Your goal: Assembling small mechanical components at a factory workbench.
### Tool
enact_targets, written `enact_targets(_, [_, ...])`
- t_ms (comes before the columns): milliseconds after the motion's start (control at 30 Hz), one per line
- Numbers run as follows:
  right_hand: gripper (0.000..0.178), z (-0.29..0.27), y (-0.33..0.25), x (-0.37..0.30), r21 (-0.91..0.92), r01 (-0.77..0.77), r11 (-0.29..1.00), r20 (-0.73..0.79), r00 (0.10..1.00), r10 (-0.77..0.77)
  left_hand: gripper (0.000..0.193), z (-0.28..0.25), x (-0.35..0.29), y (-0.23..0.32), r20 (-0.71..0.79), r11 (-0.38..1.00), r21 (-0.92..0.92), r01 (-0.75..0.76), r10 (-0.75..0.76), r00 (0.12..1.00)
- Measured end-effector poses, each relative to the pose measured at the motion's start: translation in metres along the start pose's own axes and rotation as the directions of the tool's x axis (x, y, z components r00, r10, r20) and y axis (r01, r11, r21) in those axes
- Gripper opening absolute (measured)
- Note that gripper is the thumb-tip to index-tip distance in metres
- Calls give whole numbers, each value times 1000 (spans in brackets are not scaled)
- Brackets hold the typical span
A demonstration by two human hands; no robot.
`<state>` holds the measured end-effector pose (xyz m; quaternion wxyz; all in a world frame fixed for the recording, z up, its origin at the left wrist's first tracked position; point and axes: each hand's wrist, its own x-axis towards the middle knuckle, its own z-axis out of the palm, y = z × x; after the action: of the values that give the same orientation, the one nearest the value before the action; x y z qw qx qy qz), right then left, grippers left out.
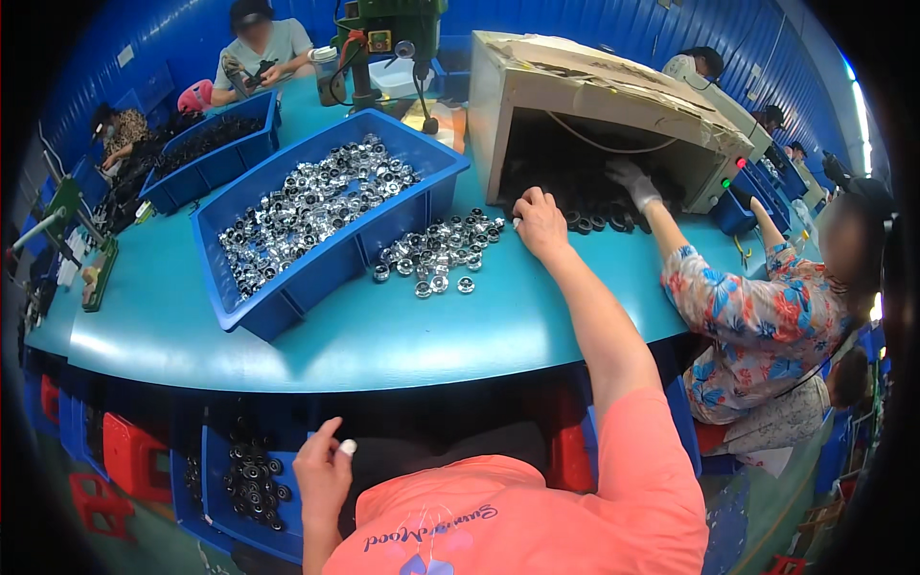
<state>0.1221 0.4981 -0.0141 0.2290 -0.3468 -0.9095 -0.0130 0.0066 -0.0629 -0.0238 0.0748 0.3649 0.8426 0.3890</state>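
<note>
My right hand point(541, 222) reaches across the table to the front left corner of a box-like housing point(494, 125). Its fingers are curled together, and whatever may be in them is hidden. Just left of it lies a loose heap of small shiny silver round parts point(436, 251); to its right are black rings point(596, 223) at the housing's opening. My left hand point(324, 470) is below the table edge with its fingers apart, holding nothing, and a white covering on one fingertip. Beside it a lower blue bin point(216, 513) contains black wheel-like parts point(257, 484).
A large blue bin point(316, 305) of silver parts stands on the green table point(402, 350). Behind it is a green drill press point(393, 38). At right, a co-worker's gloved hand point(632, 182) reaches into the housing. Red stools point(134, 458) stand below at left.
</note>
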Motion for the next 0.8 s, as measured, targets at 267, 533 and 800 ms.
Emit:
enact_targets(267, [21,-84,-90,-123,765,116,633,63,966,-253,55,66,28,48,605,333,-777,534,160,780])
enact_targets(533, [23,-117,-178,-201,811,251,528,104,826,-553,57,101,27,51,609,-151,-742,653,256,751])
enact_targets(800, [35,-52,-140,-116,445,223,867,-13,970,-243,76,74,13,43,694,-214,-679,703,128,709])
